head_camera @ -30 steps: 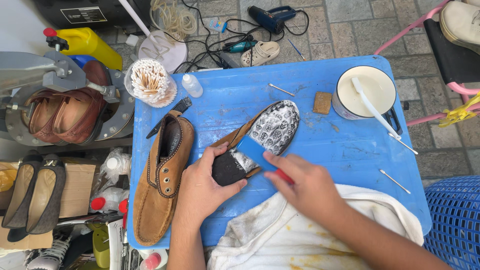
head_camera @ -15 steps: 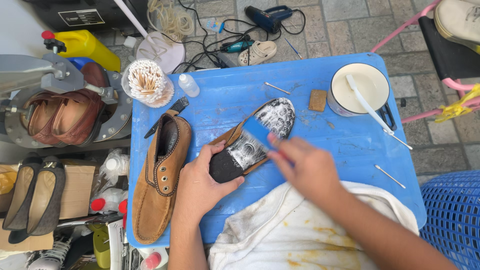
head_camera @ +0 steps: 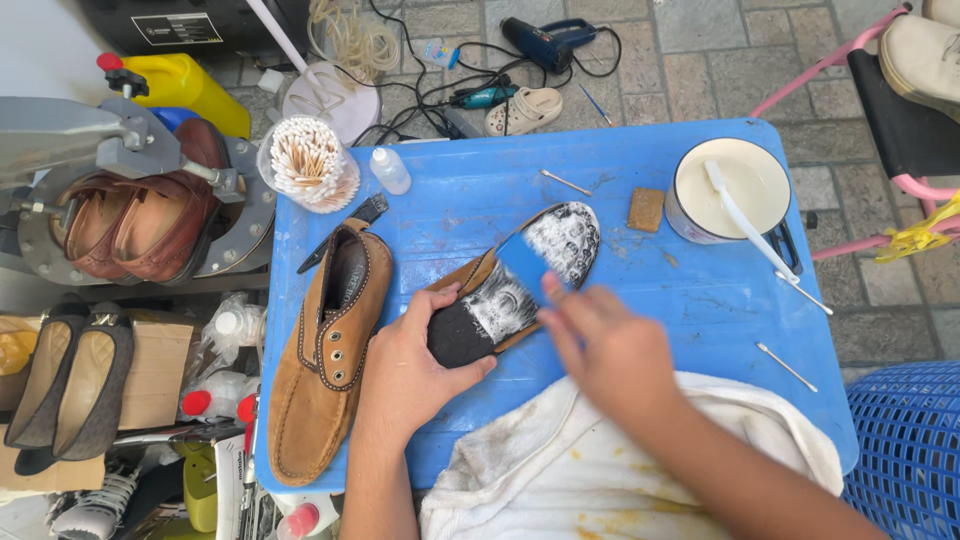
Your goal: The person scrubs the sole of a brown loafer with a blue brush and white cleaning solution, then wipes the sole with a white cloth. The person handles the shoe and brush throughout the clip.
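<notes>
Upturned tan suede shoe [head_camera: 520,285] on blue plastic table [head_camera: 640,300], matching upright suede shoe [head_camera: 325,350] to its left, white enamel pot [head_camera: 725,190] behind right, stained white towel [head_camera: 600,470] in front.

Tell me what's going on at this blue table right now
A person is scrubbing the sole of a tan suede shoe, turned sole-up on the blue table. The left hand grips its dark heel, while the right hand works a blue brush over the foamy sole. The matching shoe lies upright to the left. A white pot of pale liquid with a white brush in it stands at the far right corner, and a stained white towel lies at the near edge.
</notes>
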